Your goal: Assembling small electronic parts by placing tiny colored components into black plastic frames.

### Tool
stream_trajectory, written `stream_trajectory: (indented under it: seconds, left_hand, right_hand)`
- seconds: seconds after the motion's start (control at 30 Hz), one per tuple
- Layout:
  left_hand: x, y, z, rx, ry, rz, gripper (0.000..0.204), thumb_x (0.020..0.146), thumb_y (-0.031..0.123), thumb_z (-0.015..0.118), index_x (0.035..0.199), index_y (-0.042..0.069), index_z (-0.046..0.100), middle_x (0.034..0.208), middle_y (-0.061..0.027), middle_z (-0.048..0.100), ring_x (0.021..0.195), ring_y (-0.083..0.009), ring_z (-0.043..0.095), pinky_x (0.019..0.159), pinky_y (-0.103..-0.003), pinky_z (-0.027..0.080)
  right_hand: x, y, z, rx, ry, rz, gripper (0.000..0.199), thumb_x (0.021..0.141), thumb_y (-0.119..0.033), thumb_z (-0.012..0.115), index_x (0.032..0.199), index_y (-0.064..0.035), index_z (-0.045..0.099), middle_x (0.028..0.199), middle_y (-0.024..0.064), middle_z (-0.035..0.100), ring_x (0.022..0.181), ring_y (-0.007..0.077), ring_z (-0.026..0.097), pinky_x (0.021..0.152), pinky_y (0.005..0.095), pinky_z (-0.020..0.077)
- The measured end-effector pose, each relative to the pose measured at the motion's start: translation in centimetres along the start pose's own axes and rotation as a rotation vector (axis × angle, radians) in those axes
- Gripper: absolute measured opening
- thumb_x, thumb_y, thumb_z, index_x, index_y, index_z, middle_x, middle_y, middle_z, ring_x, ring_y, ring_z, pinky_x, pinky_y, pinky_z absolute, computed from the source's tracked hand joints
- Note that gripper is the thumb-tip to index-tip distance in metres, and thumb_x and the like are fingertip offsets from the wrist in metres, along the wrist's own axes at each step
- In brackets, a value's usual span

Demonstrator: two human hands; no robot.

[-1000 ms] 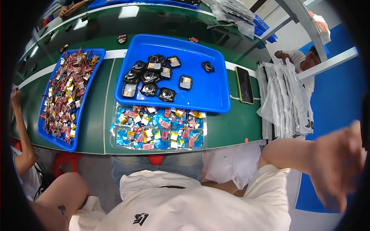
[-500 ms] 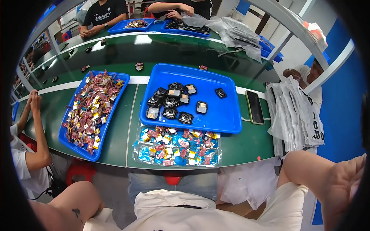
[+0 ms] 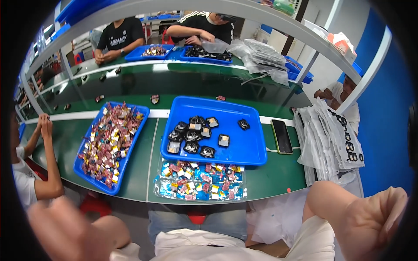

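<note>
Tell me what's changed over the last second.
The left hand, blurred, has come into view at lower left. The right hand, blurred a second ago, now shows its palm clearly. No grasp or release shows. The large blue tray, its black pieces and the phone stayed put.

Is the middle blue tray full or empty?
Neither: the tray is partly filled. Black parts cluster on its left; much bare blue shows.
</note>
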State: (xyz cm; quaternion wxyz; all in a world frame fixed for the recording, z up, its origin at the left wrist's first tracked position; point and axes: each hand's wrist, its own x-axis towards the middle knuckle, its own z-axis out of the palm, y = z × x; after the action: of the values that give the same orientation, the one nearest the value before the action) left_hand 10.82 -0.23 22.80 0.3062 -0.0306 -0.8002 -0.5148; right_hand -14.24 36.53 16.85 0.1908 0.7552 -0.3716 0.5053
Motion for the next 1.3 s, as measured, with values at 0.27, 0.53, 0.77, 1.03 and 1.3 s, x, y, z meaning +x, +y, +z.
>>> stream_trajectory:
  seconds: [0.27,0.53,0.77,1.03,1.3]
  left_hand:
    - [-1.0,-22.2,7.4,0.61,0.071,0.048,0.013,0.065,0.007,0.077,0.071,0.004,0.066,0.07,-0.007,0.06,0.065,-0.022,0.058,0.055,-0.032,0.044]
    - [-1.8,-24.5,9.3,0.633,-0.055,-0.003,0.015,0.068,0.011,0.075,0.081,0.006,0.069,0.065,-0.0053,0.051,0.061,-0.0224,0.053,0.055,-0.036,0.043]
    - [-2.0,-24.4,9.1,0.514,0.0,-0.143,0.017,0.071,0.003,0.072,0.088,0.003,0.069,0.068,-0.006,0.054,0.063,-0.0192,0.054,0.053,-0.03,0.043]
    - [-1.2,-24.0,9.1,0.233,0.09,-0.164,0.015,0.074,0.003,0.07,0.089,0.003,0.069,0.072,-0.0048,0.058,0.066,-0.0132,0.055,0.052,-0.026,0.041]
    - [-0.4,-23.6,9.6,0.173,-0.066,-0.443,0.01,0.075,0.005,0.073,0.077,0.001,0.064,0.069,-0.0011,0.055,0.06,-0.0062,0.048,0.049,-0.02,0.035]
  right_hand:
    - [6.8,8.4,13.6,0.057,0.202,0.169,0.019,0.068,-0.002,0.066,0.087,-0.0012,0.063,0.08,0.0149,0.067,0.063,0.0247,0.063,0.053,0.0329,0.0493]
    - [-4.0,17.9,20.5,-0.212,-0.409,0.65,0.02,0.072,-0.013,0.072,0.09,-0.0044,0.067,0.078,0.0054,0.061,0.071,0.0219,0.06,0.059,0.0303,0.0488]
    - [-6.0,18.4,24.4,-0.342,-0.518,0.755,0.016,0.071,-0.015,0.073,0.083,-0.0062,0.065,0.079,0.0051,0.054,0.076,0.0216,0.055,0.062,0.0337,0.0462]
    - [-6.8,19.6,24.5,-0.081,-0.141,0.712,0.017,0.066,-0.004,0.076,0.081,-0.0034,0.069,0.076,0.0067,0.064,0.068,0.0222,0.056,0.062,0.0318,0.044]
    - [-7.2,19.6,24.0,-0.175,-0.15,0.578,0.019,0.062,-0.006,0.079,0.078,-0.0059,0.068,0.078,0.003,0.065,0.068,0.0203,0.054,0.059,0.0298,0.0428]
